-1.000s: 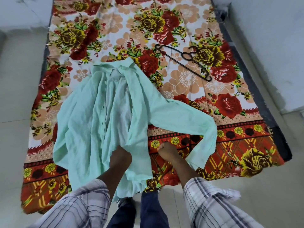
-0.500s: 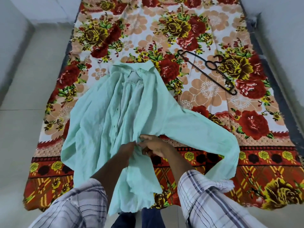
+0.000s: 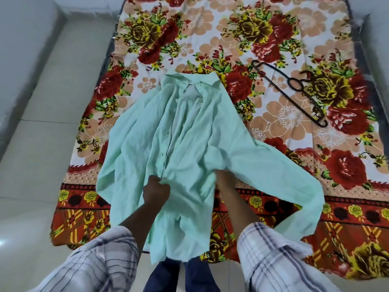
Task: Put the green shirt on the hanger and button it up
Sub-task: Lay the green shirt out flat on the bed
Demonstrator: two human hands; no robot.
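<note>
Risk: the hanger (image 3: pixel 291 92) lies well apart from the green shirt (image 3: pixel 185 148), off to its right on the floral sheet (image 3: pixel 294 34); with the fronts overlapping and creased, threading it in could bunch the shoulders.
Cause: loose, rumpled cloth that drags when 1 edge is pulled.
Left hand (image 3: pixel 156 189): closed in a fist on the front placket.
Right hand (image 3: pixel 221 175): tucked under the cloth; its grip cannot be told.
Shirt look: pale mint, collar away from the person, unbuttoned near the collar, right sleeve trailing down the sheet.
</note>
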